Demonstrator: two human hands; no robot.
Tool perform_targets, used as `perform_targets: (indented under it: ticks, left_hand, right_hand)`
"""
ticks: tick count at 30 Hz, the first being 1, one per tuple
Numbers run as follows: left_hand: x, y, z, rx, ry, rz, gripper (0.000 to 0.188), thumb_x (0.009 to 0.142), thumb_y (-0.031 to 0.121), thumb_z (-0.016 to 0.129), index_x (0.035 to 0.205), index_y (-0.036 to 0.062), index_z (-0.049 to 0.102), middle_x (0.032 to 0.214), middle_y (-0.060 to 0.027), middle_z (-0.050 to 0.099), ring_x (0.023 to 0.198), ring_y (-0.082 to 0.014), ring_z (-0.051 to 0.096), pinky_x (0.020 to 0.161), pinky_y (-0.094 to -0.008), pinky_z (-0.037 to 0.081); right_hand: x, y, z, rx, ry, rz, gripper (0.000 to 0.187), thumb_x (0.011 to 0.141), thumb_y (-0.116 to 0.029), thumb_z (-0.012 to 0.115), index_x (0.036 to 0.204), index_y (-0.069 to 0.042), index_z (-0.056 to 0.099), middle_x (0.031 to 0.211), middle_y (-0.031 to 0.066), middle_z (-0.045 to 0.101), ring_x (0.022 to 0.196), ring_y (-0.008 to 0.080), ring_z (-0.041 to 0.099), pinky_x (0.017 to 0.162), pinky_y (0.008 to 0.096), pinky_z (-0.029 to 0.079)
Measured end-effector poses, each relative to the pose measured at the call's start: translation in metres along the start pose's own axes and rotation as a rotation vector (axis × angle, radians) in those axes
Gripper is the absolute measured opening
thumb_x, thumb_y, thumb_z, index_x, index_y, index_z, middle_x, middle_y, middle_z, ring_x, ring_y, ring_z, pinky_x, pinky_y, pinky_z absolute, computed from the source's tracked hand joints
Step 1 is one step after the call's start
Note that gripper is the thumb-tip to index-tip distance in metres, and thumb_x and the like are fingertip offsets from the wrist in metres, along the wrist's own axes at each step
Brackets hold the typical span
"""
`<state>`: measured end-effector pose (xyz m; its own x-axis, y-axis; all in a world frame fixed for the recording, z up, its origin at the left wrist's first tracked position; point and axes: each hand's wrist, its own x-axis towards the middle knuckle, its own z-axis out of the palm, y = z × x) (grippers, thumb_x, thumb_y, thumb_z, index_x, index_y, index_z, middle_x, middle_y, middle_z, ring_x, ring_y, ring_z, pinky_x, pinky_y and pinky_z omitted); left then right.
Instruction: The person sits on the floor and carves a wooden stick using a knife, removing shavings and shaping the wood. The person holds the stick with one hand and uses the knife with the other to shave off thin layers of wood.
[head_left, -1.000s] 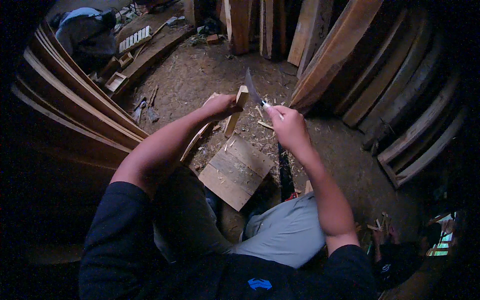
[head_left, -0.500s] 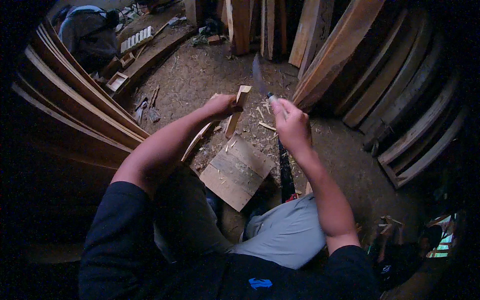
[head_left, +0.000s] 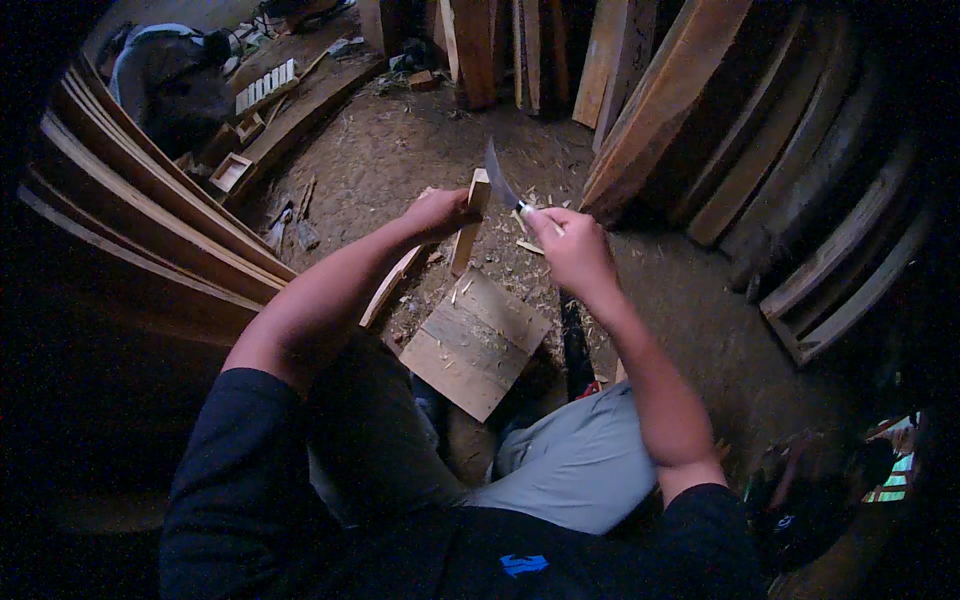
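Observation:
My left hand (head_left: 440, 212) is closed around the upper part of a pale wooden stick (head_left: 466, 240), held upright and slightly tilted. The stick's lower end meets the far corner of a square wooden board (head_left: 478, 345), which sits between my knees with shavings on it. In my right hand (head_left: 578, 250) is a knife by its pale handle, fingers wrapped round it. Its curved blade (head_left: 498, 176) points up and away, just right of the stick's top; whether it touches the wood I cannot tell.
Long planks (head_left: 150, 200) lean at the left, and thick boards (head_left: 670, 100) stand at the far right. Shavings litter the dirt floor (head_left: 370, 140). A small wooden box (head_left: 232, 172) lies by a beam at the far left. A dark-clothed person (head_left: 800, 500) is at the lower right.
My right hand has brought the knife left and slightly down, so the blade is closer to the stick. A curl of wood at the stick's top no longer shows. My left hand stays nearly still.

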<state>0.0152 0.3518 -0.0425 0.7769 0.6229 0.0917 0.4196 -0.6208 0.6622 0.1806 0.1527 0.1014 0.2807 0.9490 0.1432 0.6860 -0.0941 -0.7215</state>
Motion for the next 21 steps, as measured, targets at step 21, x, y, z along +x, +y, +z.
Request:
perform_targets:
  ticks: [21]
  left_hand:
    - [0.007,-0.004,-0.02,-0.199,0.207,0.016,0.022,0.09,0.016,0.058,0.109,0.0042,0.057,0.1,-0.0142,0.067,0.094,-0.0248,0.064,0.083,-0.0356,0.048]
  right_hand:
    - [0.031,0.049,-0.007,0.456,0.259,0.022,0.027,0.097,-0.028,0.052,0.104,-0.002,0.051,0.072,0.0003,0.054,0.061,0.0064,0.047,0.056,0.0244,0.04]
